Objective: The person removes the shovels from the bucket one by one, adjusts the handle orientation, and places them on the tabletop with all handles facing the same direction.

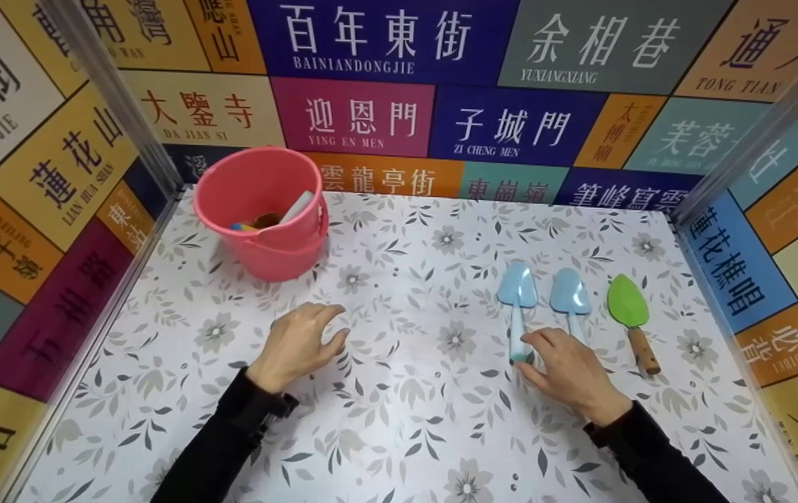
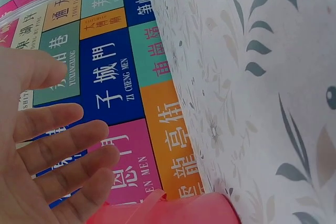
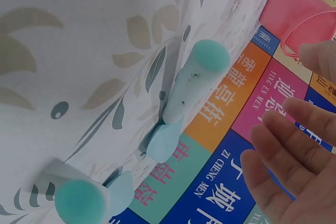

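My left hand [image 1: 299,347] hovers over the cloth in front of the pink bucket [image 1: 259,262], fingers loosely spread and holding nothing. My right hand [image 1: 570,370] is by the handle of the left light-blue trowel [image 1: 519,286]; in the right wrist view its fingers are extended and apart from that handle [image 3: 194,87]. A second light-blue trowel [image 1: 570,291] lies to its right, its handle end partly hidden behind my right hand in the head view. Farther right is a trowel with a green blade [image 1: 627,300] and a wooden handle.
Inside the bucket are a whitish piece [image 1: 298,207], something brown and bits of blue and yellow, mostly hidden. Panels with street-name signs [image 1: 364,115] enclose the back and sides of the table, which has a leaf-patterned cover [image 1: 399,419].
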Demonstrator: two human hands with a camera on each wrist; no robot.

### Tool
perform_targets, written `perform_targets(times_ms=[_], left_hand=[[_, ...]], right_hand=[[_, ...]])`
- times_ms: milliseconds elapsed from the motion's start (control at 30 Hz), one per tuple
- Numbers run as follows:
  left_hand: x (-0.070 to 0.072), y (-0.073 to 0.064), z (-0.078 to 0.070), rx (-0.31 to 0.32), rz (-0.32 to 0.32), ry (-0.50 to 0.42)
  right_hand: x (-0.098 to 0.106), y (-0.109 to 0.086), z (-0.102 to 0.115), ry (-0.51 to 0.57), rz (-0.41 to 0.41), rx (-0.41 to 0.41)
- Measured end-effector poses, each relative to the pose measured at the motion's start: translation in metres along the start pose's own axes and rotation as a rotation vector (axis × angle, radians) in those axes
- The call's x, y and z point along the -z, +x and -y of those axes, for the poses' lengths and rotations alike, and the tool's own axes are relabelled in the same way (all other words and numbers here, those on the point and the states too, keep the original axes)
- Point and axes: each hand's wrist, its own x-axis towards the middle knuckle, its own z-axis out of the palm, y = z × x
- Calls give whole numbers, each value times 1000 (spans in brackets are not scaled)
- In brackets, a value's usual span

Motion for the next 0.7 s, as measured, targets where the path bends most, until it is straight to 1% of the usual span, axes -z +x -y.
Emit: perform_targets(times_ms=[67, 167, 267, 367, 500, 600, 700], left_hand=[[5, 5, 3, -6, 10, 6], [17, 18, 8, -10, 13, 1], [30, 36, 15, 0, 6, 2], [43, 56, 24, 25, 17, 19], [59, 84, 41, 91, 57, 40], [69, 102, 57, 171, 86, 63], [76, 114, 72, 266, 110, 107]], right_hand=[[0, -1, 0, 1, 4, -1], [-1, -1, 1, 0, 3, 1], [-2, -2, 1, -1, -4, 8], [-3, -3, 3, -1, 5, 14], [-7, -2, 7, 12, 33, 18], [-10, 0, 12, 16, 51, 30], [-13, 3, 18, 5, 59, 51]])
